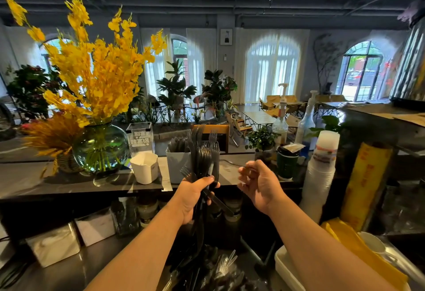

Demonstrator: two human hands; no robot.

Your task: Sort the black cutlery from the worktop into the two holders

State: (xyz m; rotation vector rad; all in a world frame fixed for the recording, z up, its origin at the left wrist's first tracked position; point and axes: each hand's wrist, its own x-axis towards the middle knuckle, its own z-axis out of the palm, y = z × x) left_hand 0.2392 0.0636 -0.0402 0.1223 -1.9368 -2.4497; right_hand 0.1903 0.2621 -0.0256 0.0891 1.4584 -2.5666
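My left hand [195, 195] grips a bundle of black forks and spoons [202, 161], held upright in front of the raised counter shelf. Beside it, my right hand [259, 186] hovers with loosely curled fingers, and I see nothing in it. Two pale square holders stand on the shelf behind the bundle. The left holder [176, 166] has black cutlery in it. The right holder [216, 150], partly hidden by the bundle, holds forks standing prongs up. More black cutlery [207, 267] lies in a heap on the steel worktop between my forearms.
On the shelf stand an empty white cup [145, 167], a glass vase of yellow flowers [101, 148], an acrylic sign [140, 139] and a dark green cup [287, 162]. A stack of plastic cups [322, 171] and a yellow wrap roll [365, 187] stand at right. A white tray [287, 267] lies below.
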